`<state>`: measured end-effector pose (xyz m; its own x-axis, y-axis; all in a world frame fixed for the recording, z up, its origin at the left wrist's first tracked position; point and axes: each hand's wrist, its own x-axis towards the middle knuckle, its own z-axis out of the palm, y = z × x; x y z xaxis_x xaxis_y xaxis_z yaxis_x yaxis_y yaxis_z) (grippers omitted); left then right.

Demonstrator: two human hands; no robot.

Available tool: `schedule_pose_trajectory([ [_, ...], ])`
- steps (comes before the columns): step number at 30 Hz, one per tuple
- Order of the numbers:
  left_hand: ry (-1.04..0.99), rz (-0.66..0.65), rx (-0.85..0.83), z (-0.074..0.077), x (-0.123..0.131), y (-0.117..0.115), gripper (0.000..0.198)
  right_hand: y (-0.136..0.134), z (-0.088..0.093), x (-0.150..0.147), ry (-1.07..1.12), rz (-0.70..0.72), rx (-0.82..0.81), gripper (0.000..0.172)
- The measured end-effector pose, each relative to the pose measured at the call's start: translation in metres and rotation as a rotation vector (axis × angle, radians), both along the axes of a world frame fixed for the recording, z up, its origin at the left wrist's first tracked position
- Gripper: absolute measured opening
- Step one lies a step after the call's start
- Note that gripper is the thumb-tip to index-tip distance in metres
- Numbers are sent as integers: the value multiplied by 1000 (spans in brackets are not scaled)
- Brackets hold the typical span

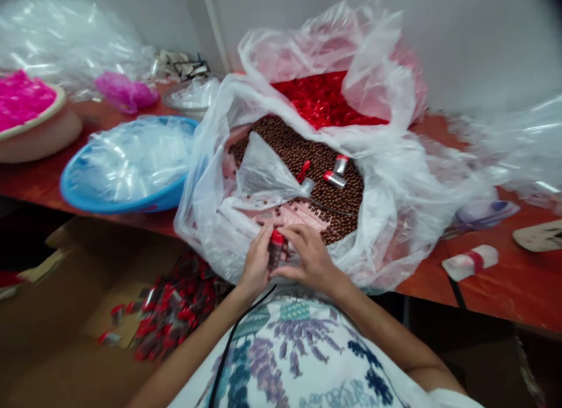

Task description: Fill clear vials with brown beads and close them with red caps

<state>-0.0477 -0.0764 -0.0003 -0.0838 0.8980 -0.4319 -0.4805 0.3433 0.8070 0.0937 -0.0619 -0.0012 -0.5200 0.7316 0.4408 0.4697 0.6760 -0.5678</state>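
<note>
Both my hands meet over the near rim of a large clear plastic bag [386, 220]. Between them is a small clear container with a red cap [276, 251], with brown balls showing inside. My left hand [258, 257] is closed around its left side, and my right hand [309, 256] closes on it from the right. Behind them, the bag holds many small brown balls [325, 203]. On the balls lie a red scoop [303, 171], two red-capped containers [334, 180] and a translucent plastic cone [266, 168] with its narrow end pointing right.
Red caps [320, 98] fill a second bag behind. At left stand a blue basin [127, 206] of clear plastic pieces and a beige basin [44, 133] of pink items. Filled red-capped containers [169, 314] are heaped in a cardboard box [65, 314] below. A white roll [469, 263] lies on the right.
</note>
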Motion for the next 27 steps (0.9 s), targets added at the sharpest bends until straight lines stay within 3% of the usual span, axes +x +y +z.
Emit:
schedule_pose_trajectory([
  [4,71,-19,39,3,5,12,42,9,1,6,31,-92,138,78],
  [9,127,-266,182,18,14,32,52,27,6,28,-15,-258,207,77],
  [13,-32,-378,158,27,23,40,45,33,13,49,76,-204,37,59],
  [16,-128,-421,164,24,27,40,37,36,15,58,234,-172,-81,33],
  [18,-143,-448,170,20,29,39,35,35,16,61,307,-178,-131,24],
  [27,-118,-478,236,8,31,35,35,24,12,52,452,-226,-353,22],
])
